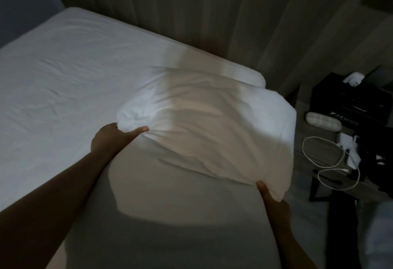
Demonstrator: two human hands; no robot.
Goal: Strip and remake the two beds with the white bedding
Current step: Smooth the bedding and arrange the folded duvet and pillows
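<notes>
- While both arms reach forward over the bed (63, 73), the right hand (274, 200) has its grip pinched on the near right corner of the white pillow (208, 124), fingers tucked under the fabric.
- The left hand (110, 139) has its grip closed on the pillow's left end, thumb on top and fabric bunched beneath it.
- The pillow lies at the head of the bed, toward its right side, on the white fitted sheet (53, 102), which is lightly creased.
- Just right of the bed, a low table (319, 151) carries a looped white cable (325, 158), a pale oval case (323, 120) and a black box (350, 96).
- Beyond the mattress stands a wood-panelled wall (212, 9).
</notes>
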